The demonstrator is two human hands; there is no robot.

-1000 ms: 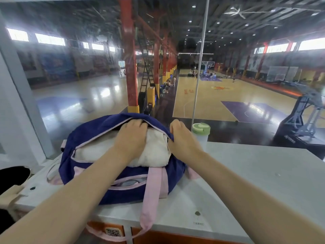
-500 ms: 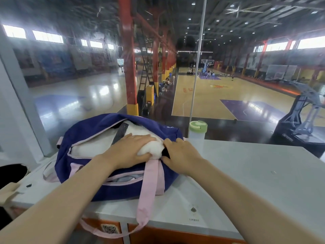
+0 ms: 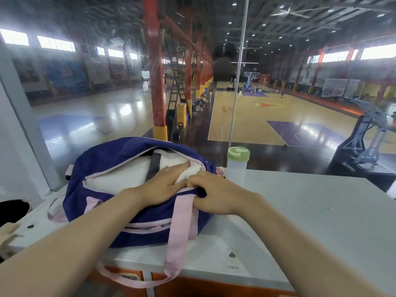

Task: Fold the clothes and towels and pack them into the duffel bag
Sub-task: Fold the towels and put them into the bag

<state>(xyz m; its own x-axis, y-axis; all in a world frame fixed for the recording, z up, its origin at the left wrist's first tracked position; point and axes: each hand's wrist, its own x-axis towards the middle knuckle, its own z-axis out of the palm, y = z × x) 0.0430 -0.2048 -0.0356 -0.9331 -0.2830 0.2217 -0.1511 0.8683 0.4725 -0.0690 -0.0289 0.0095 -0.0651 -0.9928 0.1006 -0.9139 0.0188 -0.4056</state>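
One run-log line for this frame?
stage: packing | left hand: presses towel into bag | right hand: grips bag rim | bag: unzipped

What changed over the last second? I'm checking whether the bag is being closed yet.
The left hand slid from the far rim toward the near right corner, pressing the white towel down. The right hand came off the far right end to pinch the near rim there. The duffel bag stays open; the bottle hasn't moved.

Single head-worn wide-angle view, facing forward and down; hands [image 3: 188, 189] close at centre frame, counter [image 3: 310, 211] below.
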